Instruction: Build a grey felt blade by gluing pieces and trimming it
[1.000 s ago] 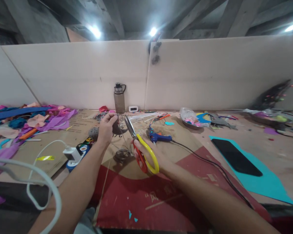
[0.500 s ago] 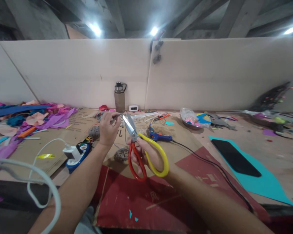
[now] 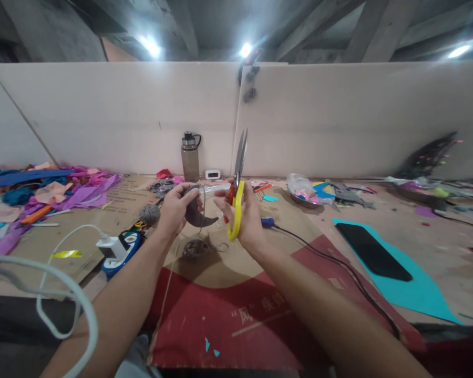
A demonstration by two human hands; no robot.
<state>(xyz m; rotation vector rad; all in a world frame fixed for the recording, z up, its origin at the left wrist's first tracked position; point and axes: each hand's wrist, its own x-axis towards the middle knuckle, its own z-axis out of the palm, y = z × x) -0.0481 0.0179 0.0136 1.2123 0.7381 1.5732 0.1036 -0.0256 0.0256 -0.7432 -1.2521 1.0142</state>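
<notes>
My left hand (image 3: 178, 209) pinches a dark grey curved piece (image 3: 199, 216), crescent-like, with a thin strand of yarn hanging from it. To its right, my right hand (image 3: 246, 218) is closed round scissors (image 3: 239, 157) with one red and one yellow handle. The blades point up and look closed or nearly so. Beneath both hands, a tangle of grey-brown yarn (image 3: 197, 249) lies on the cardboard. Behind my right wrist shows part of a blue glue gun (image 3: 267, 222) with a black cord.
A power strip (image 3: 122, 257) with a white plug stands left, by a grey yarn ball (image 3: 149, 214). A bottle (image 3: 189, 160) and small clock (image 3: 213, 174) stand at the back. Coloured scraps (image 3: 74, 197) cover the far left. A black phone (image 3: 372, 251) lies on turquoise sheet at right.
The scissors have swung upright and moved up and right, and their blades have come together. My left hand has turned, and the dark curved piece now shows below its fingers.
</notes>
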